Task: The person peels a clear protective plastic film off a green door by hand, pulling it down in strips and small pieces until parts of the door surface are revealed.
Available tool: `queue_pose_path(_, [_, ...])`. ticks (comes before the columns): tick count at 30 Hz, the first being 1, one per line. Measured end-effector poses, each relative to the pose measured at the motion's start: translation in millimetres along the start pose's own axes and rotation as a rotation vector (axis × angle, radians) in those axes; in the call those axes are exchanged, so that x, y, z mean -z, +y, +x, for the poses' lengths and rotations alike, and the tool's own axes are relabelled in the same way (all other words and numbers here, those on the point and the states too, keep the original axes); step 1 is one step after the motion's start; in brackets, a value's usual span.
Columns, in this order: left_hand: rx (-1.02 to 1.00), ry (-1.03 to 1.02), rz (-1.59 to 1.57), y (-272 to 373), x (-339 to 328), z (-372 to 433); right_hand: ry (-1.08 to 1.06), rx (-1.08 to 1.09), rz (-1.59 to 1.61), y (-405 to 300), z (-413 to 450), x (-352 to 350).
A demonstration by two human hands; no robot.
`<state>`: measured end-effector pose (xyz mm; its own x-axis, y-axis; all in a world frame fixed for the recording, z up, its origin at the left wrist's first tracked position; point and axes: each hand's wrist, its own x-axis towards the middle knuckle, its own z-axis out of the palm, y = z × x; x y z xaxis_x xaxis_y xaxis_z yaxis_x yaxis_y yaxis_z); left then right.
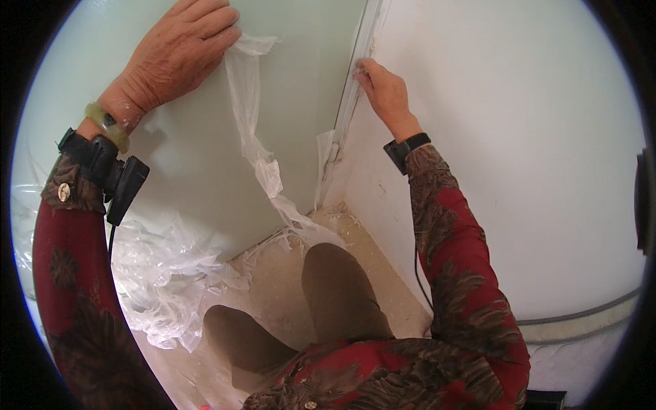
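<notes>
My left hand [179, 56], at the upper left over a pale green smooth panel [195, 169], has its fingers closed on the top end of a long strip of clear plastic film [245, 97]. The strip hangs down, twisted, to the floor by my knee. At the corner where the panel meets the white wall, my right hand [382, 89] touches the edge trim [351, 95] with thumb and fingertips together; a small pale scrap seems to be between them, though too small to tell. Another narrow strip of film [324, 159] hangs by the lower part of the trim.
Crumpled clear plastic film [164, 282] lies heaped on the floor at the left. The beige floor [277, 277] bears small pale debris along the panel's foot. A white wall [512, 154] rises on the right, with a mattress [579, 328] at the lower right.
</notes>
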<state>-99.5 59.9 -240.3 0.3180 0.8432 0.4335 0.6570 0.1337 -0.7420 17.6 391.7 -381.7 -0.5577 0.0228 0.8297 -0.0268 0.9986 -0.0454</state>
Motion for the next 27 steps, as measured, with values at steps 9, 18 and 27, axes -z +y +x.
queue_pose_path(9, [-0.036, 0.088, 0.000, -4, -2, 7, -0.797, -0.045, -0.210, 62, -121, -25])
queue_pose_path(18, [-0.004, 0.014, -0.018, 0, -3, 1, 0.056, -0.265, -0.116, -4, 6, 20])
queue_pose_path(27, [-0.017, 0.057, -0.030, -3, 0, 0, 0.082, -0.082, -0.232, 1, 33, 12])
